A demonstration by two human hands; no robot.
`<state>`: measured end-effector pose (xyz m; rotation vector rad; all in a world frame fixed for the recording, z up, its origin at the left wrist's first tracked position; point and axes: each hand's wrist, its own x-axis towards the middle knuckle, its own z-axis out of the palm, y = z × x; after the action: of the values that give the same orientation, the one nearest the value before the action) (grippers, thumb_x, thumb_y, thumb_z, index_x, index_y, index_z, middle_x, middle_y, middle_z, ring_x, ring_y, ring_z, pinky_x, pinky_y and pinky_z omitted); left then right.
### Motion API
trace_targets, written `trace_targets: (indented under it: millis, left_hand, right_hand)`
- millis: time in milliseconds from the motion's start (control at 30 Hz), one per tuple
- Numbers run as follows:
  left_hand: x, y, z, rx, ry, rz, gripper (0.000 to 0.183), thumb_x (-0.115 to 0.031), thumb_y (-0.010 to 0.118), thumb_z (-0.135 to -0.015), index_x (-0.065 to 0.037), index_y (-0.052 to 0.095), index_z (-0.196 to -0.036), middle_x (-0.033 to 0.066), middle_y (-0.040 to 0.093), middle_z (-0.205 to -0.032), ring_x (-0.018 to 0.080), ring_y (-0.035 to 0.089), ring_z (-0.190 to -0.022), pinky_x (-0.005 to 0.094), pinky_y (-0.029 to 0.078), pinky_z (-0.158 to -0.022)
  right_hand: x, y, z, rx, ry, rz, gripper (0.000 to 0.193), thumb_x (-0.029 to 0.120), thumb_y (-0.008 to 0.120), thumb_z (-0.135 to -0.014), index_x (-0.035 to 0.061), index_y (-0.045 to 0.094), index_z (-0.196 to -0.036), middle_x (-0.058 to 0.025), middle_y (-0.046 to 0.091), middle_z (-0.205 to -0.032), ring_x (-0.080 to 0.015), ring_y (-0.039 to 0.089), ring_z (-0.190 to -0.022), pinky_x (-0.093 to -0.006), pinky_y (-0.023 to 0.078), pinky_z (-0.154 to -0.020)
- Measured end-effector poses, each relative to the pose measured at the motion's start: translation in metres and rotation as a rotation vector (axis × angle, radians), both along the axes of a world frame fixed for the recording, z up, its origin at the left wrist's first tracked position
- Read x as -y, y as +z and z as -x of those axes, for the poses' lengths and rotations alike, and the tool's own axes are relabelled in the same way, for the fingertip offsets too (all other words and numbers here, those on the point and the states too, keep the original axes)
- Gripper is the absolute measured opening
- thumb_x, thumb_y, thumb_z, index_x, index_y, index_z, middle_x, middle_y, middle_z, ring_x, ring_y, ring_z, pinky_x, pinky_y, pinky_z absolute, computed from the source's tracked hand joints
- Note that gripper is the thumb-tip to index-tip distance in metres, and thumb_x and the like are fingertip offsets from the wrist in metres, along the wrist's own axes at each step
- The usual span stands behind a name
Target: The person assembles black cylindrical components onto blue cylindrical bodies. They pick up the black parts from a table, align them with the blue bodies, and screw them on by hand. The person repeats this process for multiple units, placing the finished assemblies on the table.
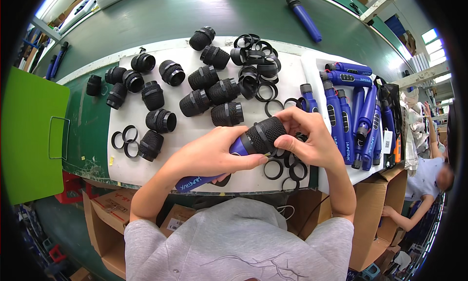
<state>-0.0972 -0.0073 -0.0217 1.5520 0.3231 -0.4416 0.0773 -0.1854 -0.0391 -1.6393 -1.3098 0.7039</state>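
My left hand (219, 153) is wrapped around the blue body of a handheld microphone (197, 182), held tilted over the near edge of the white sheet. Its black mesh head (264, 135), with a band around the middle, points up and to the right. My right hand (309, 137) grips that mesh head between thumb and fingers. Beyond my hands lie several loose black mesh microphone heads (194, 103). Black plastic rings (258, 57) are heaped at the back, and more rings (273, 168) lie under and beside my right hand.
Several blue microphone bodies (363, 113) are piled on white foam (317, 66) at the right. One blue microphone (304, 20) lies on the green surface behind. A bright green board (31, 135) stands at the left. Cardboard boxes (373, 217) sit below the table; a person (421, 178) is at far right.
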Motion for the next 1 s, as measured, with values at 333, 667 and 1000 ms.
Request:
trace_targets:
  millis: [333, 667, 1000]
  left_hand:
    - [0.0, -0.002, 0.002, 0.063, -0.002, -0.029, 0.041, -0.035, 0.075, -0.089, 0.001, 0.062, -0.103, 0.0034, 0.059, -0.062, 0.0119, 0.057, -0.046, 0.029, 0.045, -0.043]
    - [0.0, 0.0, 0.002, 0.03, 0.025, 0.09, 0.039, -0.035, 0.073, -0.091, -0.001, 0.062, -0.107, 0.0, 0.054, -0.058, 0.0092, 0.054, -0.044, 0.0269, 0.041, -0.042]
    - [0.002, -0.002, 0.002, 0.047, 0.021, 0.025, 0.041, -0.036, 0.074, -0.09, 0.0, 0.062, -0.107, 0.0, 0.055, -0.06, 0.0098, 0.055, -0.045, 0.027, 0.041, -0.041]
  right_hand:
    - [-0.001, 0.001, -0.001, 0.124, 0.042, -0.036, 0.045, 0.036, 0.082, -0.086, 0.0016, 0.065, -0.11, -0.004, 0.063, -0.076, -0.0117, 0.059, -0.07, -0.0257, 0.047, -0.06]
    - [-0.001, 0.003, -0.002, 0.108, 0.07, -0.093, 0.057, 0.044, 0.074, -0.091, -0.0006, 0.064, -0.125, -0.0089, 0.067, -0.099, -0.0164, 0.065, -0.083, -0.0293, 0.053, -0.073]
    - [-0.003, 0.0, 0.002, 0.143, -0.027, -0.004, 0.046, 0.037, 0.082, -0.086, 0.0005, 0.067, -0.111, -0.0049, 0.065, -0.08, -0.0112, 0.061, -0.071, -0.0252, 0.049, -0.065]
